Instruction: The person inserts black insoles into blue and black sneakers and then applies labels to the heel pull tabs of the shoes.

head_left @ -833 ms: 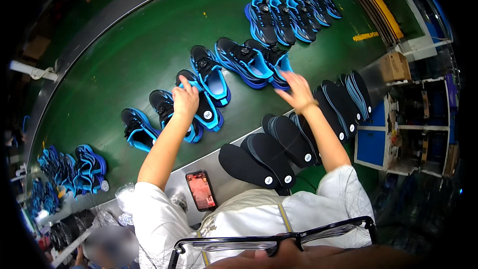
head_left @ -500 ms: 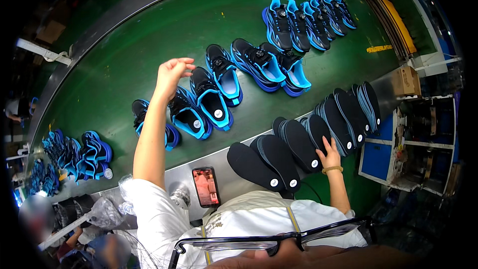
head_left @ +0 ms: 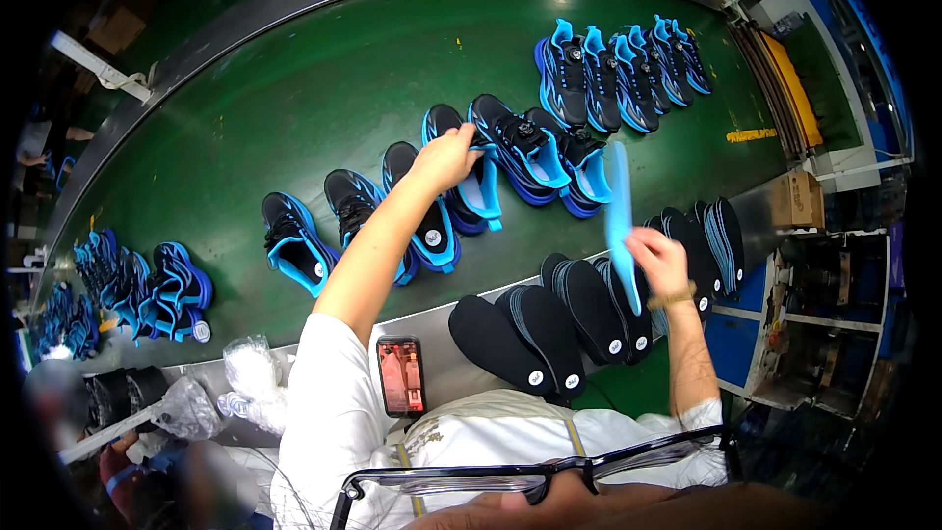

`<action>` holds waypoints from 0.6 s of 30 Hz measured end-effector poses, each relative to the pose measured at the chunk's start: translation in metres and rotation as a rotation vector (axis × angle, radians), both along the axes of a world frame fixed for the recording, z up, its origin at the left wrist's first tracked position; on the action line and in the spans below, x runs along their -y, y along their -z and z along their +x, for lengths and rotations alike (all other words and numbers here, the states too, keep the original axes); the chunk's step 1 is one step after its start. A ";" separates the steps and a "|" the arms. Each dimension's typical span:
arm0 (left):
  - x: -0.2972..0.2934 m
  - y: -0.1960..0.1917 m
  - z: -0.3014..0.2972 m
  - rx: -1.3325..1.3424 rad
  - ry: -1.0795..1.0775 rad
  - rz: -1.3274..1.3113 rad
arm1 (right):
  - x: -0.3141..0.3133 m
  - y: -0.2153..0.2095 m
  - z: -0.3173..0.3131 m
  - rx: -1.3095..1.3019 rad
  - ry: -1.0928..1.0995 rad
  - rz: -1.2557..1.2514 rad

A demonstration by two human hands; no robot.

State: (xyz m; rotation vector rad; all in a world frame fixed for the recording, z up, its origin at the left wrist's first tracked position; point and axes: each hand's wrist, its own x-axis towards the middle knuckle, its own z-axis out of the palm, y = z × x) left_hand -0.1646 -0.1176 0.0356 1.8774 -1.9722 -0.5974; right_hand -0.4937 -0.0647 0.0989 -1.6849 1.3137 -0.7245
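Observation:
My left hand [head_left: 446, 157] is closed at the collar of a black and blue sneaker [head_left: 481, 191], part of which it covers. Between the fingers of my right hand [head_left: 660, 260] an insole [head_left: 619, 211] is pinched near one end. This insole stands almost on edge, its light blue underside showing, above a row of black insoles [head_left: 579, 299] with round white stickers at the heel. More sneakers lie to both sides of my left hand; the one at the near left [head_left: 297, 245] has a black insole with a white sticker inside.
Pairs of sneakers [head_left: 618, 83] line the green table [head_left: 294, 88] at the far right, with a cluster of shoes [head_left: 147, 285] at far left. A phone [head_left: 401, 376] lies on the metal edge near me. Plastic bags [head_left: 253, 373] are left of it; a cardboard box [head_left: 797, 199] stands right.
My right hand has lifted an insole from the row and turned it upward. My left hand has moved right and down onto a sneaker.

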 end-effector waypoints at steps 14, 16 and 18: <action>-0.017 0.017 0.007 -0.458 -0.111 0.268 | 0.044 0.091 0.186 -0.944 -0.636 -0.150; -0.015 0.020 0.008 -0.421 -0.104 0.265 | 0.034 0.108 0.180 -0.880 -0.566 -0.327; -0.016 0.021 0.005 -0.385 -0.098 0.269 | 0.023 0.102 0.174 -0.850 -0.509 -0.427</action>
